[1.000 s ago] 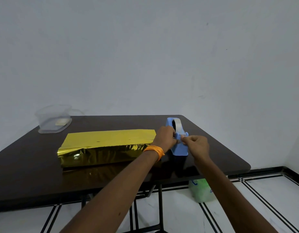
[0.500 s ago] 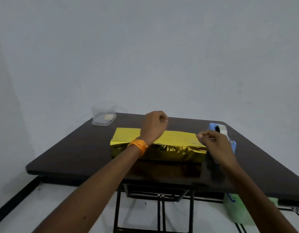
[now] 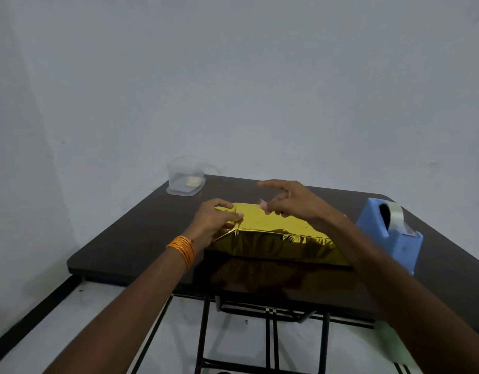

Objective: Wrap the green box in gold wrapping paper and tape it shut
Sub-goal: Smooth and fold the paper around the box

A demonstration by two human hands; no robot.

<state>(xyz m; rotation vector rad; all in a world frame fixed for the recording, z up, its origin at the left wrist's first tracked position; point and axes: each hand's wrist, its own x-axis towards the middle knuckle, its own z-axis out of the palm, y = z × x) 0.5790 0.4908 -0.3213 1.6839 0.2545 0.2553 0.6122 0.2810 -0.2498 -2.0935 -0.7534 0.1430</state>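
The box (image 3: 270,225) is lying flat near the middle of the frame, on the dark bench (image 3: 130,238), with its long side running left to right. Gold paper (image 3: 281,248) is covering every face in view, creased and wrinkled along the near side, and no green is showing through.

The left hand (image 3: 215,221) is holding the left end of the box. Its thumb is lying on the top face and its fingers (image 3: 223,204) are bending over the far corner, gripping the folded paper there. An orange thread band (image 3: 182,249) is circling that wrist.

The right hand (image 3: 289,203) is hovering just above the top of the box, not touching it. Its forefinger is pointing left, and its thumb and another finger are pinching what looks like a small clear strip of tape (image 3: 262,203). That bit is blurred, so its shape is unclear.

A blue tape dispenser (image 3: 386,238) is standing at the right of the frame, just beside the right end of the box, with a roll of clear tape (image 3: 394,218) sitting in it. A clear plastic tub (image 3: 185,176) is sitting on the far left corner of the bench, well apart from the box. A pale green bag (image 3: 394,344) is showing below the bench edge at the lower right.
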